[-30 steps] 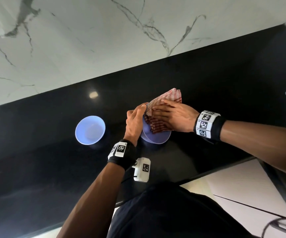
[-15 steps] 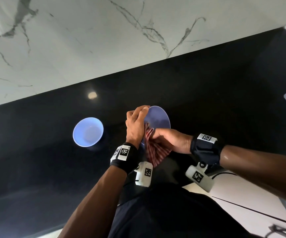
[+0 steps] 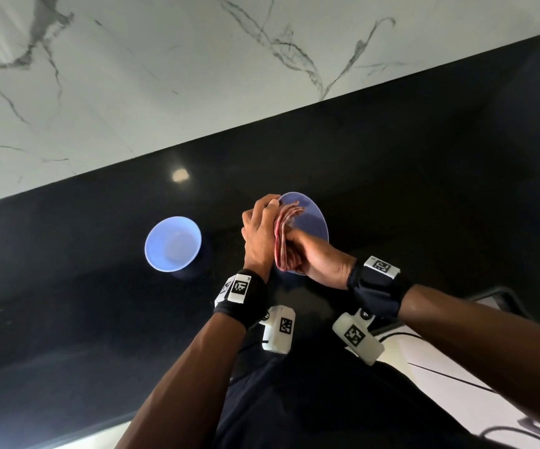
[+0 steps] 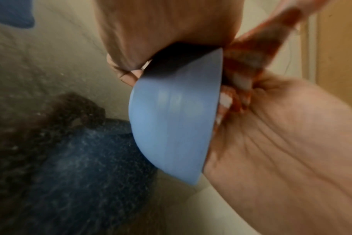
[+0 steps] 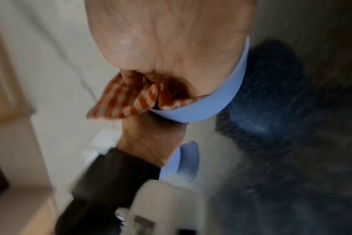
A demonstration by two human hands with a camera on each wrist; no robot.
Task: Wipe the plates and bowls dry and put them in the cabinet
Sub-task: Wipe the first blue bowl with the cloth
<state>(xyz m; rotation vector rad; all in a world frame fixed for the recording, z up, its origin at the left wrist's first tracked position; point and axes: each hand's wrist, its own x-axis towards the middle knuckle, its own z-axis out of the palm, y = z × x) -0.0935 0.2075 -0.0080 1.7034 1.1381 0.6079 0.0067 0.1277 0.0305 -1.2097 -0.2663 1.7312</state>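
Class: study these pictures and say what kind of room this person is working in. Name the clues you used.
Most likely a home kitchen. A glossy black countertop runs below a marble-veined wall, a blue bowl stands on it, and the hands wipe another bowl with a striped cloth.

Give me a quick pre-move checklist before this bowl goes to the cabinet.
1. Left hand grips the held bowl by its rim: ok.
2. Right hand holds the checked cloth inside that bowl: ok.
3. Bowl lifted off the black counter: ok.
4. Inside fully dry: cannot tell.
5. Cloth out of the bowl before stowing: not ok.
6. Second bowl wiped: cannot tell; it sits upright on the counter.
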